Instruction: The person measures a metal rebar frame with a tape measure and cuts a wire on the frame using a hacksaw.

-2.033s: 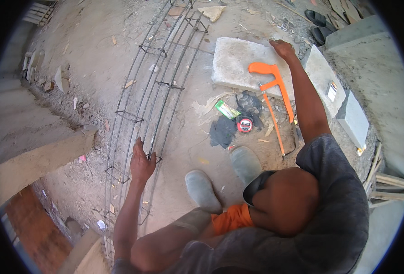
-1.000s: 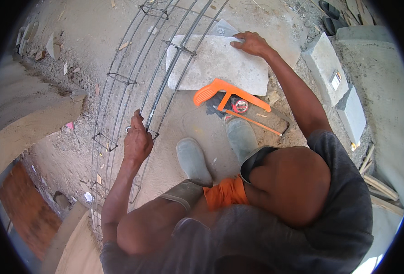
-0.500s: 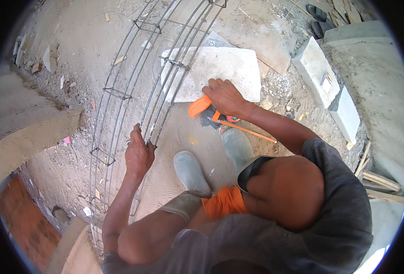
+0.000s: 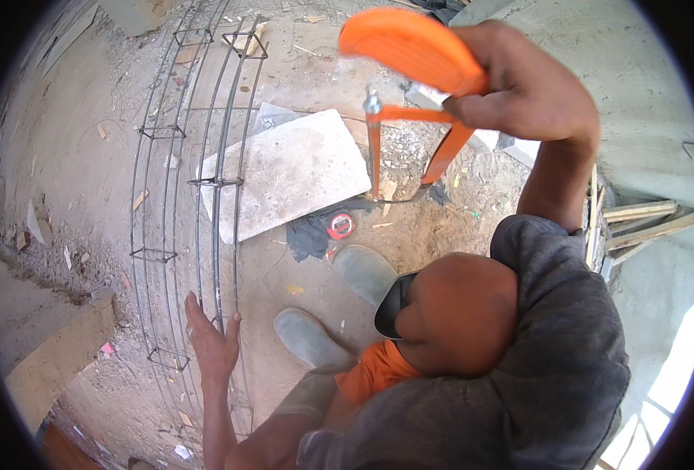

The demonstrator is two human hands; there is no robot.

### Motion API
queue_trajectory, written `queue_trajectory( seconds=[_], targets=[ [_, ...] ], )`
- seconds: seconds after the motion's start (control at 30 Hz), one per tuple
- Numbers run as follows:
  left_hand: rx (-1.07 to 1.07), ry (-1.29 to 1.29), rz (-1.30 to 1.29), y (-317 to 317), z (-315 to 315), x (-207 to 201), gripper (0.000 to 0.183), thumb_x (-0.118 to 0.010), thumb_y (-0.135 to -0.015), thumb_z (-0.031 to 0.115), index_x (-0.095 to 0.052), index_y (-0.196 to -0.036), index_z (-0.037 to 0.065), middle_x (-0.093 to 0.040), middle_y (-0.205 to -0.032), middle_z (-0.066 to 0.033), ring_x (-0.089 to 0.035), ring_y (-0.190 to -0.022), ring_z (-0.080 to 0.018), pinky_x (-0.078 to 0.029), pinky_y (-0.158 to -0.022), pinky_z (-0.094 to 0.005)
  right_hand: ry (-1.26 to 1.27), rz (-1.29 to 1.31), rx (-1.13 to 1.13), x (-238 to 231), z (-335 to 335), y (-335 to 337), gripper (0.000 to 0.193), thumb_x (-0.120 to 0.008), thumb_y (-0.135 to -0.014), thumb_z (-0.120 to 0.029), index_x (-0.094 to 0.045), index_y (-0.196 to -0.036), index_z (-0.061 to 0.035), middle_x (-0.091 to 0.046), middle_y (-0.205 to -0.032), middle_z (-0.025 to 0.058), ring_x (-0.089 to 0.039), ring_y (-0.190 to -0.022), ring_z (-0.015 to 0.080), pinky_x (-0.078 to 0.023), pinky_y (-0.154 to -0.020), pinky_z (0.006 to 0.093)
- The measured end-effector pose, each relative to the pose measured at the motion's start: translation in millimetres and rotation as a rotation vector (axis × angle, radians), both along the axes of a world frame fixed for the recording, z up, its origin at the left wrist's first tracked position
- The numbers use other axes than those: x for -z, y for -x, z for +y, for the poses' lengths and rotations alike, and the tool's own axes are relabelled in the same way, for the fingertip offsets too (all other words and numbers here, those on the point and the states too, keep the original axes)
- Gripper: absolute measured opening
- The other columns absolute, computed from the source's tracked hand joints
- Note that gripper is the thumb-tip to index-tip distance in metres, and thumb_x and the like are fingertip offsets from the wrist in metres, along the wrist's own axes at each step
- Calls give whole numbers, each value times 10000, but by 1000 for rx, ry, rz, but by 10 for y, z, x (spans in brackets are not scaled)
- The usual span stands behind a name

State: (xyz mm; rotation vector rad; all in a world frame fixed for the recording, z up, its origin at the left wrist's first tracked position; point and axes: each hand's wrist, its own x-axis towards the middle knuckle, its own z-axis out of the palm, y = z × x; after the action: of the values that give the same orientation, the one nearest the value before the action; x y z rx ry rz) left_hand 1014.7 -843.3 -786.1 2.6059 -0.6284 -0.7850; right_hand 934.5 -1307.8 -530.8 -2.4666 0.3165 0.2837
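An orange hacksaw (image 4: pixel 413 51) is raised high at the upper right, its grip in my closed right hand (image 4: pixel 531 90). Its frame points down toward the ground, apart from the steel bars. Long, narrow rebar cages (image 4: pixel 218 211) of thin steel rods and square ties run side by side from the far edge toward me. At the near part of the right-hand cage is my left hand (image 4: pixel 213 345), thumb and fingers apart around the rods. Beneath that cage, farther off, lies a pale concrete slab (image 4: pixel 300 168).
By the slab's near edge are a red tape measure (image 4: pixel 340 226) and a dark cloth or plastic scrap (image 4: pixel 308 239). My grey boots (image 4: pixel 308 337) stand close to them. Wooden strips (image 4: pixel 641 211) lie along the right wall. A concrete ledge (image 4: pixel 61 345) borders the left side.
My right hand has lifted the hacksaw from beside the slab to high at the upper right. My left hand has loosened on the rods, its fingers now apart. The head view has shifted.
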Motion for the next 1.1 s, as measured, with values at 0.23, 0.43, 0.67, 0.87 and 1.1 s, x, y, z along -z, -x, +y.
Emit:
queue_trajectory(
  seconds=[0.23,0.43,0.67,0.87,1.1],
  targets=[
    [8,90,-139,-271,-157,-148,808,-666,-943,263,-195,-1525,-38,-269,-1539,-333,-297,-1422,-485,-279,-1153,-542,-144,-779,331,-80,-456,322,422,-720,-821,-183,-609,-1180,8,-662,-1009,76,-583,-862,153,-435,-705,357],
    [87,121,-216,-382,-185,-56,794,-651,-957,292,-205,-1521,-43,-279,-1530,-341,-311,-1410,-492,-293,-1143,-538,-469,-867,887,1036,-378,294,270,-664,-844,-14,-560,-1088,35,-604,-834,69,-565,-611,110,-417,-481,245],
    [38,118,-112,-387,-164,115,861,-699,-922,353,-213,-1522,-30,-277,-1544,-315,-324,-1412,-473,-330,-1127,-527,-531,-762,1154,1599,-471,834,288,-684,-827,1,-544,-1078,31,-589,-829,56,-546,-583,106,-399,-477,242],
    [155,153,-205,-356,-262,123,887,-733,-888,366,-234,-1514,-15,-322,-1527,-299,-342,-1396,-473,-298,-1125,-569,-1003,-608,1424,2407,-352,1321,127,-645,-916,-60,-558,-1000,-21,-609,-795,48,-554,-555,126,-447,-478,248],
    [738,125,-422,-312,-708,-179,616,-689,-898,233,-428,-1411,10,-427,-1461,-237,-406,-1376,-392,-320,-1136,-487,-1257,-682,1680,3283,-38,1617,68,-598,-934,-57,-558,-985,-37,-601,-790,43,-547,-551,140,-454,-481,263]
  ],
)
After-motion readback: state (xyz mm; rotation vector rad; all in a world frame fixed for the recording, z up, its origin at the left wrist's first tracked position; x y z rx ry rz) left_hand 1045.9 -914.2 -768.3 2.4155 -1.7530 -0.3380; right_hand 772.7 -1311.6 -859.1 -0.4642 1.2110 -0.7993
